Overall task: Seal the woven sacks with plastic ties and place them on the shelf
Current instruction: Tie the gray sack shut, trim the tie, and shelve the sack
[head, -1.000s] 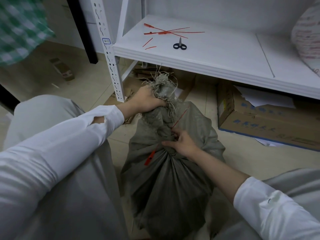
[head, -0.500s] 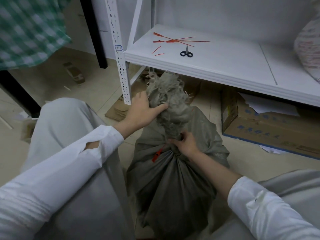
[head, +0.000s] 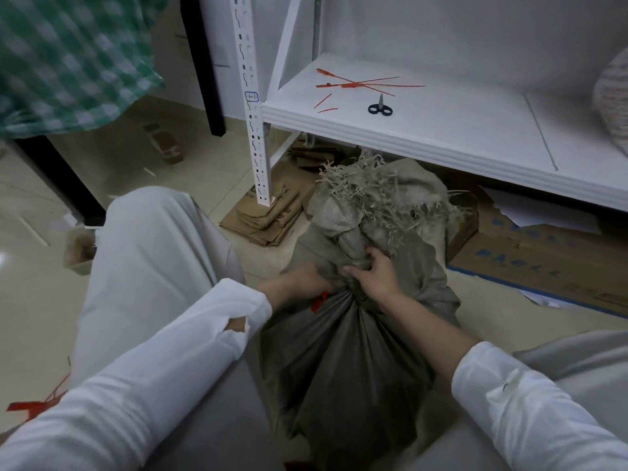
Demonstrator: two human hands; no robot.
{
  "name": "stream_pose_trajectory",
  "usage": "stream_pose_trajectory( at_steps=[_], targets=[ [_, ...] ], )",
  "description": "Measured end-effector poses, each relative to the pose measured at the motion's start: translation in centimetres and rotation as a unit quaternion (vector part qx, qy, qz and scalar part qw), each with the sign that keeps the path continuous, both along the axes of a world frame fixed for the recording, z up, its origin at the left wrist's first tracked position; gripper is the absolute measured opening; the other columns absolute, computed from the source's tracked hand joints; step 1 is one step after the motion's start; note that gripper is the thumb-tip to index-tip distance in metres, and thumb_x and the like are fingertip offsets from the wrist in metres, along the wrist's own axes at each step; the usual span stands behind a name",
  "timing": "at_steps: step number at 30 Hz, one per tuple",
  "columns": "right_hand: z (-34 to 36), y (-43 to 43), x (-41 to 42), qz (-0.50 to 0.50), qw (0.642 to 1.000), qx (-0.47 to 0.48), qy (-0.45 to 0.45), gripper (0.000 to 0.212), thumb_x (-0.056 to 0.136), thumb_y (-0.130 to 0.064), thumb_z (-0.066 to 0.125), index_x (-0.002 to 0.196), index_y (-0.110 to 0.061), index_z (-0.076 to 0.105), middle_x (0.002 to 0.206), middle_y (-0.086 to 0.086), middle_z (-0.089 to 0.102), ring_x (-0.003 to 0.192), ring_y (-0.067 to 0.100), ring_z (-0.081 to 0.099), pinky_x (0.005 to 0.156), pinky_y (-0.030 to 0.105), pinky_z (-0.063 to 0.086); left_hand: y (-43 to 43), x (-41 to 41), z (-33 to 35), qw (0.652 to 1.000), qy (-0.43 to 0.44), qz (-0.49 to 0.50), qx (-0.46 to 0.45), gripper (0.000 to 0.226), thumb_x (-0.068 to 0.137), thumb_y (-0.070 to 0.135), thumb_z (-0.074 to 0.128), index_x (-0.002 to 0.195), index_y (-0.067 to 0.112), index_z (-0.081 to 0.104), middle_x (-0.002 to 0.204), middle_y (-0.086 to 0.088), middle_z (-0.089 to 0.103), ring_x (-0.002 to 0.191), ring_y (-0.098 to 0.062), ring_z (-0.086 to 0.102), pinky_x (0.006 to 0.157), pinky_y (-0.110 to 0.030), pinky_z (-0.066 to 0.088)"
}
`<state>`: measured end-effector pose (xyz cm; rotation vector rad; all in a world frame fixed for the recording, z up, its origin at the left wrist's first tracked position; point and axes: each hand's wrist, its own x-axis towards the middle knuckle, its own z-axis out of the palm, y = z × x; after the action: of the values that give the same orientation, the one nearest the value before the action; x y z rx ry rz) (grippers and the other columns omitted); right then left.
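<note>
Clutching the sack's [head: 346, 368] bunched neck, the right grip [head: 372, 278] curls tight around it. The left grip [head: 295, 283] lies against the neck by the red tie [head: 319, 301], its fingers hidden, so I cannot tell what it holds. The sack stands on the floor [head: 112, 154] below the shelf [head: 441, 154]. A loose tie could let the neck slip open when lifted. The blue print on the box [head: 543, 256] and the post tag [head: 251, 96] are unreadable.

sack [head: 343, 362] on floor, near centre | shelf [head: 475, 130] behind it | ties [head: 356, 85] and scissors [head: 380, 108] on shelf, left | box [head: 543, 253] under shelf, right
</note>
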<state>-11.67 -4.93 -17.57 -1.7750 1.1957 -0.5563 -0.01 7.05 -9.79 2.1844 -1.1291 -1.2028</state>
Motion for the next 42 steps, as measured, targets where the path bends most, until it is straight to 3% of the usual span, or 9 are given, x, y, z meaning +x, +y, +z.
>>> stream_pose_trajectory(
  at_steps=[4, 12, 19, 21, 23, 30, 34, 38, 42],
  targets=[
    [0.0, -0.1, -0.1, -0.008, 1.000, 0.008, -0.009, 0.055, 0.067, -0.021, 0.087, 0.112, -0.007, 0.058, 0.108, 0.010, 0.068, 0.100, 0.025, 0.065, 0.092, 0.042, 0.052, -0.9, -0.1, -2.2, 0.999, -0.011, -0.026, 0.040, 0.034, 0.084, 0.014, 0.065, 0.115, 0.002, 0.061, 0.116, -0.015, 0.064, 0.103, -0.027, 0.062, 0.082, -0.030, 0.050],
    [0.2, 0.1, -0.4, -0.014, 1.000, -0.010, -0.021, 0.049, 0.067, -0.017, 0.087, 0.098, -0.016, 0.049, 0.100, 0.007, 0.065, 0.093, 0.024, 0.063, 0.086, 0.037, 0.051, -1.5, -0.5, -4.8, 0.996, -0.033, -0.077, 0.022, 0.026, 0.089, 0.013, 0.062, 0.111, -0.001, 0.064, 0.112, -0.016, 0.065, 0.106, -0.029, 0.060, 0.076, -0.024, 0.041],
    [0.3, 0.1, -0.7, -0.007, 1.000, 0.005, -0.023, 0.050, 0.065, -0.025, 0.087, 0.096, -0.024, 0.049, 0.102, 0.005, 0.067, 0.094, 0.021, 0.065, 0.088, 0.043, 0.052, -2.1, -0.5, -5.8, 0.996, -0.075, -0.046, -0.033, 0.026, 0.085, 0.012, 0.067, 0.062, 0.011, 0.055, 0.081, -0.013, 0.061, 0.077, -0.021, 0.054, 0.065, -0.027, 0.037],
    [0.0, 0.0, -0.7, -0.009, 1.000, 0.007, -0.024, 0.051, 0.060, -0.031, 0.087, 0.092, -0.031, 0.047, 0.099, 0.005, 0.068, 0.091, 0.021, 0.067, 0.086, 0.046, 0.053, -2.0, -1.0, -5.7, 0.995, -0.057, -0.015, -0.085, 0.004, 0.083, 0.008, 0.066, 0.082, 0.006, 0.063, 0.090, -0.012, 0.067, 0.084, -0.021, 0.060, 0.071, -0.029, 0.045],
    [-0.2, -0.2, -0.7, -0.009, 1.000, 0.003, -0.027, 0.052, 0.057, -0.036, 0.086, 0.092, -0.030, 0.048, 0.097, 0.005, 0.068, 0.090, 0.021, 0.067, 0.086, 0.048, 0.053, -2.0, -1.4, -5.8, 0.991, -0.010, 0.027, -0.132, 0.020, 0.082, 0.004, 0.066, 0.101, 0.004, 0.060, 0.100, -0.010, 0.069, 0.094, -0.022, 0.064, 0.081, -0.033, 0.052],
    [0.1, -0.1, -0.5, -0.015, 1.000, 0.013, -0.021, 0.043, 0.071, -0.019, 0.084, 0.101, -0.009, 0.055, 0.101, 0.011, 0.068, 0.096, 0.026, 0.065, 0.090, 0.043, 0.049, -0.6, -2.5, -6.0, 0.959, -0.023, -0.079, -0.269, 0.030, 0.079, -0.004, 0.063, 0.107, 0.004, 0.067, 0.092, -0.008, 0.072, 0.084, -0.013, 0.068, 0.076, -0.021, 0.054],
    [0.7, -0.3, -0.7, 0.004, 0.999, 0.042, -0.013, 0.049, 0.069, -0.022, 0.086, 0.105, -0.007, 0.057, 0.107, 0.007, 0.067, 0.102, 0.020, 0.063, 0.094, 0.037, 0.048, -0.8, -1.0, -5.4, 0.908, -0.175, -0.248, -0.289, 0.020, 0.085, 0.012, 0.064, 0.104, 0.014, 0.072, 0.105, -0.003, 0.072, 0.093, -0.015, 0.065, 0.079, -0.021, 0.048],
    [1.0, -0.4, -0.9, 0.037, 0.999, 0.025, 0.009, 0.030, 0.078, -0.012, 0.075, 0.100, -0.013, 0.054, 0.099, 0.000, 0.062, 0.095, 0.014, 0.056, 0.079, 0.024, 0.040, -1.6, -1.0, -5.6, 0.767, -0.368, -0.362, -0.383, 0.026, 0.081, 0.023, 0.050, 0.073, 0.012, 0.073, 0.091, -0.009, 0.067, 0.088, -0.021, 0.061, 0.063, -0.028, 0.054],
    [1.2, -1.3, -1.2, 0.065, 0.996, 0.053, -0.017, 0.029, 0.070, -0.017, 0.081, 0.087, -0.017, 0.057, 0.096, 0.002, 0.067, 0.093, 0.017, 0.063, 0.083, 0.023, 0.049, -2.4, -0.9, -5.6, 0.647, -0.422, -0.458, -0.441, 0.024, 0.077, 0.016, 0.050, 0.070, 0.015, 0.073, 0.098, -0.007, 0.069, 0.103, -0.021, 0.055, 0.096, -0.030, 0.040]
  ],
)
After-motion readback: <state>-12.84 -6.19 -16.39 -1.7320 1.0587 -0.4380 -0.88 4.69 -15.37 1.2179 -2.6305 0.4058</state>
